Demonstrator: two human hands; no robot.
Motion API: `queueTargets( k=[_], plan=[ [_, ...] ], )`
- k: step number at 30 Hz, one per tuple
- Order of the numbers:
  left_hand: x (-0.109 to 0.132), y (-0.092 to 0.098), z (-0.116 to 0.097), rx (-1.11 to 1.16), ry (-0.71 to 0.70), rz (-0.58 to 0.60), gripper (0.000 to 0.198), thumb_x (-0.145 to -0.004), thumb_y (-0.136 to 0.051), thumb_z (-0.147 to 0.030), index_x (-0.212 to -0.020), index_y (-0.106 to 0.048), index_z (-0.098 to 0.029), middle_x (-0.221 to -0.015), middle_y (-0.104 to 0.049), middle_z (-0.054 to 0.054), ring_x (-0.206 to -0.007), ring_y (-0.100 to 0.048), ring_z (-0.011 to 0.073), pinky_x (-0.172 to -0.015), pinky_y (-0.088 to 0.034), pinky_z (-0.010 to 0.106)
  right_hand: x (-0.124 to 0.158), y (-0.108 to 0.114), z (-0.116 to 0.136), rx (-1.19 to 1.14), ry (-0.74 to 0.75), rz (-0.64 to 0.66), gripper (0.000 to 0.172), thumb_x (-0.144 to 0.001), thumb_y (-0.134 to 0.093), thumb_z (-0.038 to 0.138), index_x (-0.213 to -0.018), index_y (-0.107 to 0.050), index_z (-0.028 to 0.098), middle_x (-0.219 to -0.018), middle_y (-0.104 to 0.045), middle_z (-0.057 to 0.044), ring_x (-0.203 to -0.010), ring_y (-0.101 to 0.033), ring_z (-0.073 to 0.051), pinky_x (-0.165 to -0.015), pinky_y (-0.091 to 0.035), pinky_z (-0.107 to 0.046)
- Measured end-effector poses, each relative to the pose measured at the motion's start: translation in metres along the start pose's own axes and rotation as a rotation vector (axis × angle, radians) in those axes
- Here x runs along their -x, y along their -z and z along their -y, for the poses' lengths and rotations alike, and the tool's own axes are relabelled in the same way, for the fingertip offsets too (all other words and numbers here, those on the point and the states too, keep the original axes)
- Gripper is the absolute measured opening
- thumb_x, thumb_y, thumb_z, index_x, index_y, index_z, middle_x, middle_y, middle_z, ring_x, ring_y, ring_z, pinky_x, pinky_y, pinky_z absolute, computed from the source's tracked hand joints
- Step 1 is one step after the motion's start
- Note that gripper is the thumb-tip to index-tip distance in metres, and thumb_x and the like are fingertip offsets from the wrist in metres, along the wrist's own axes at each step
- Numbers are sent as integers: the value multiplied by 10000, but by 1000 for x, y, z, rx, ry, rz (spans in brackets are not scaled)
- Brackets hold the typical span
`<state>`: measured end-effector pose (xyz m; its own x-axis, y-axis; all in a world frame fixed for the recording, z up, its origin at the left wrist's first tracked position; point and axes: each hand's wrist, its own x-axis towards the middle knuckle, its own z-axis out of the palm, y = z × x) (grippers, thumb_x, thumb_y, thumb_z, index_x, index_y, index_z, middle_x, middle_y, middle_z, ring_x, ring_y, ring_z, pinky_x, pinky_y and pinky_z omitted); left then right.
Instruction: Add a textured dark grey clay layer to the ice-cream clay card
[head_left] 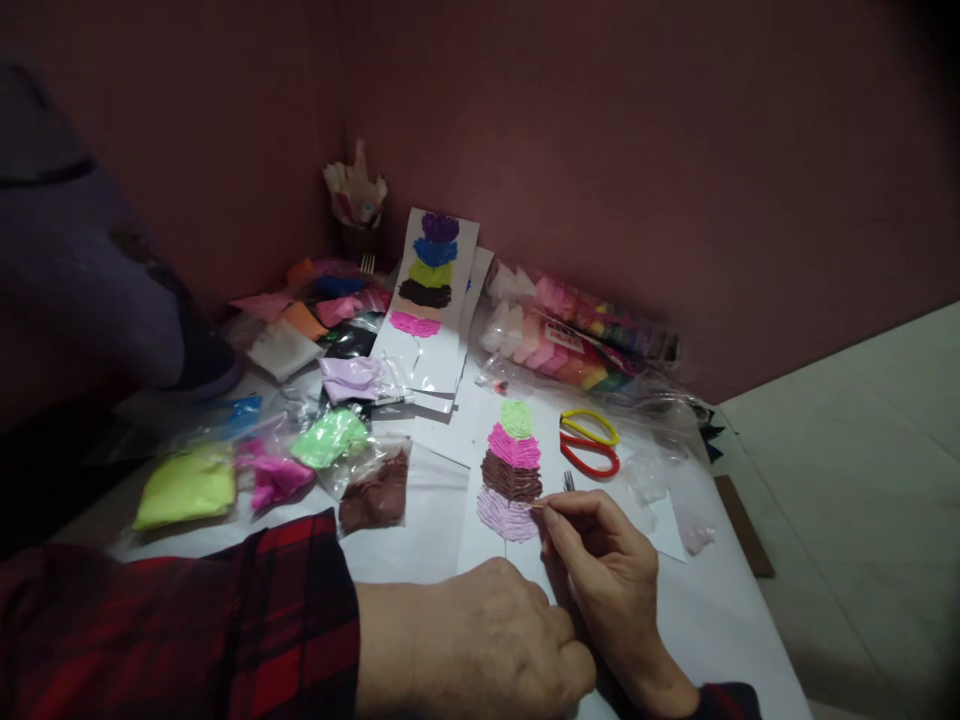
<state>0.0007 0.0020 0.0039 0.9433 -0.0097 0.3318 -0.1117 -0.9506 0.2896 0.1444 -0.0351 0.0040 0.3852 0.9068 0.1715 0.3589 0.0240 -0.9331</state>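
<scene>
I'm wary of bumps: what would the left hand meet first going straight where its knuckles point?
Probably the right hand, near its wrist; depth is unclear, so the left hand might pass above it.

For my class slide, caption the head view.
Right hand pinches a thin stick at a four-coloured layered design on white paper, left hand close by.

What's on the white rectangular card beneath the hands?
The card bears a textured feather shape in green, pink, brown and lilac. Over it, the right hand pinches a thin stick. The left hand covers the card's near part; anything there is hidden.
</scene>
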Motion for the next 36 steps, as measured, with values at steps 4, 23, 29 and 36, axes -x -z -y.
queueTargets(
  k=[4, 23, 29, 36],
  plan=[
    [0, 0, 0, -7, -4, -4, 70, -828, -562, -189, -781, -520, -159, -652, -543, -15, -519, -483, 137, -389, -276, 327, 0, 0, -2, 11, -9, -17, 74, -807, -692, 248, -798, -649, 189, -597, -610, 12, -476, -529, -115, -417, -431, -231],
    [0, 1, -1, -16, 4, -5, 109, -832, -586, -210, -782, -501, -163, -654, -555, -13, -518, -510, 132, -386, -234, 320, -1, 2, -3, 16, -25, -73, 104, -784, -712, 259, -762, -642, 185, -622, -635, 1, -491, -524, -113, -429, -433, -228],
    [0, 1, -1, -20, 3, -7, 112, -827, -589, -218, -772, -509, -161, -651, -542, -16, -524, -495, 139, -385, -245, 328, -2, 3, -2, 0, -42, -97, 99, -781, -710, 253, -755, -644, 183, -641, -654, -10, -482, -524, -108, -414, -423, -219],
    [1, -1, 0, -15, -10, -15, 113, -829, -585, -225, -773, -511, -160, -652, -546, -12, -519, -488, 135, -378, -222, 320, -2, 2, 0, 13, -30, -118, 88, -767, -720, 242, -745, -658, 182, -642, -669, -16, -501, -541, -114, -432, -443, -222]
  ],
)
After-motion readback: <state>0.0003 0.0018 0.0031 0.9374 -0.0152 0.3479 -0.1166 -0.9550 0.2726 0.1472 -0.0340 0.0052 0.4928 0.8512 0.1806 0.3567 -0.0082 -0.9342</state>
